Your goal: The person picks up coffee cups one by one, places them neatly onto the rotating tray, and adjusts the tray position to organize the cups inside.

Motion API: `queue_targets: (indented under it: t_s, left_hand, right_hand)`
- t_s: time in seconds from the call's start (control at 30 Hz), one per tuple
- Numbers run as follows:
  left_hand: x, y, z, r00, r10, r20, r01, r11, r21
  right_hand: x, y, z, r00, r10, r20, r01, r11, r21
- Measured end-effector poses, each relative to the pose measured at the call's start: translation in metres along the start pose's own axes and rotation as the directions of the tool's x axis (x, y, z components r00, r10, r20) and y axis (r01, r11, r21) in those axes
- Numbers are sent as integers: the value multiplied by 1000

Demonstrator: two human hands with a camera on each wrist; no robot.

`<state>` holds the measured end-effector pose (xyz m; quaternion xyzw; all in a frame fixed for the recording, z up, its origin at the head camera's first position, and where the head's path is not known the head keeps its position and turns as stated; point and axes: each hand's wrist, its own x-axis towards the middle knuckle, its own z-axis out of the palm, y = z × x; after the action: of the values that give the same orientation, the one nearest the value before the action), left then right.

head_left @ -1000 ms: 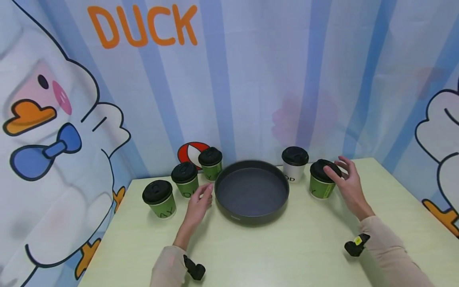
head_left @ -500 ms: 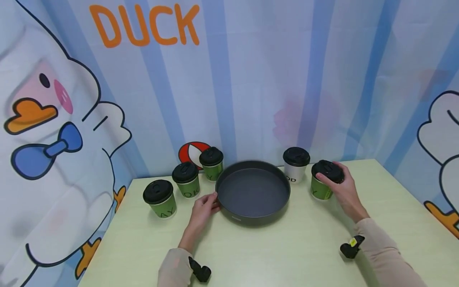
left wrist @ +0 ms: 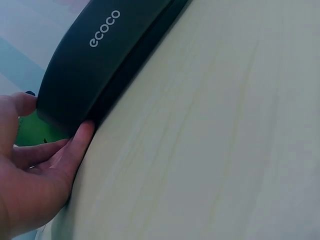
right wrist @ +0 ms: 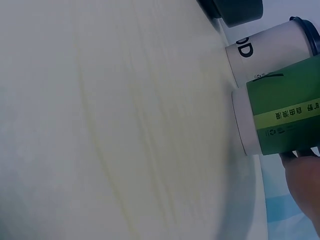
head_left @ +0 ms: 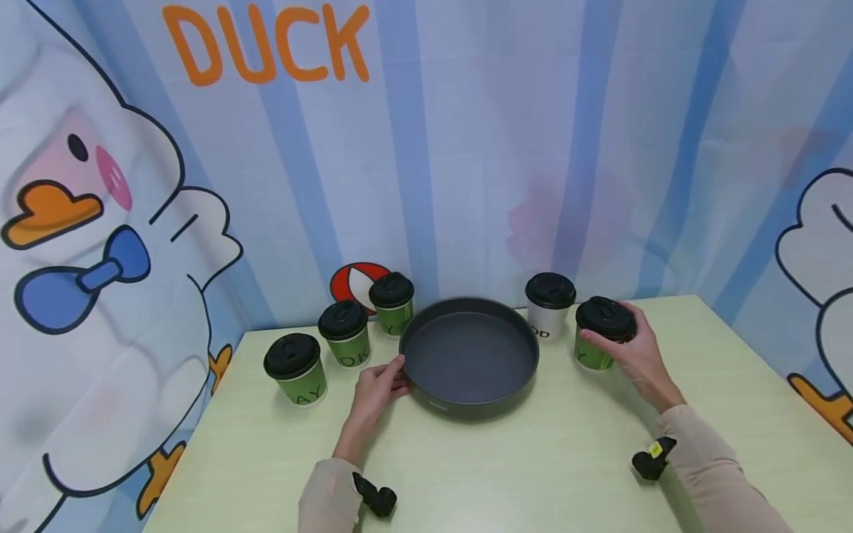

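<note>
At the middle of the table stands a round dark grey pan (head_left: 469,363) with a low wall, marked "ecoco" in the left wrist view. My left hand (head_left: 377,392) pinches its left side, thumb at the rim and fingertips at the bottom edge (left wrist: 82,127). My right hand (head_left: 641,355) grips a green paper cup (head_left: 593,354) with a black lid, the thumb across its front near the lid. The cup is upright. In the right wrist view this green cup (right wrist: 285,110) partly overlaps a white paper cup (right wrist: 270,50) behind it.
Left of the pan stand three green lidded cups: a near one (head_left: 303,381), a middle one (head_left: 349,348) and a far one (head_left: 396,318). The white lidded cup (head_left: 548,314) is between the pan and my right hand. A printed duck curtain (head_left: 466,148) hangs behind the table.
My left hand has moved right and slightly nearer, taking hold of the pan's side. My right hand has closed round the green cup, which has shifted slightly left in the last half second.
</note>
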<state>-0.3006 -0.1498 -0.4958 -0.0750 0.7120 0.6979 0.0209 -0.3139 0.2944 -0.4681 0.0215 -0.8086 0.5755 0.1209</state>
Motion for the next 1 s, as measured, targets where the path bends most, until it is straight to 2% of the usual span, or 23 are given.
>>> queue_targets:
  t_s: [0.17, 0.37, 0.57, 0.73, 0.83, 1.0]
  left_hand:
    - [1, -1, 0, 1000, 12, 9, -12, 1000, -24]
    - [3, -3, 0, 1000, 0, 5, 1, 1000, -26]
    - [3, -2, 0, 1000, -7, 5, 7, 1000, -30]
    - [3, -1, -2, 1000, -11, 23, 12, 999, -48]
    - [-1, 5, -3, 999, -22, 37, 24, 999, -47]
    - [-19, 26, -2, 999, -16, 39, 18, 999, -33]
  right_hand:
    - [2, -3, -1, 1000, -7, 9, 7, 1000, -20]
    - [3, -16, -5, 1000, -20, 16, 20, 1000, -23]
    - [4, -38, -6, 999, -42, 25, 42, 999, -5]
    - [2, -62, 2, 995, -84, 54, 81, 995, 54]
    - [1, -78, 13, 988, -130, 79, 120, 986, 119]
    - [0, -102, 34, 973, -187, 133, 156, 965, 212]
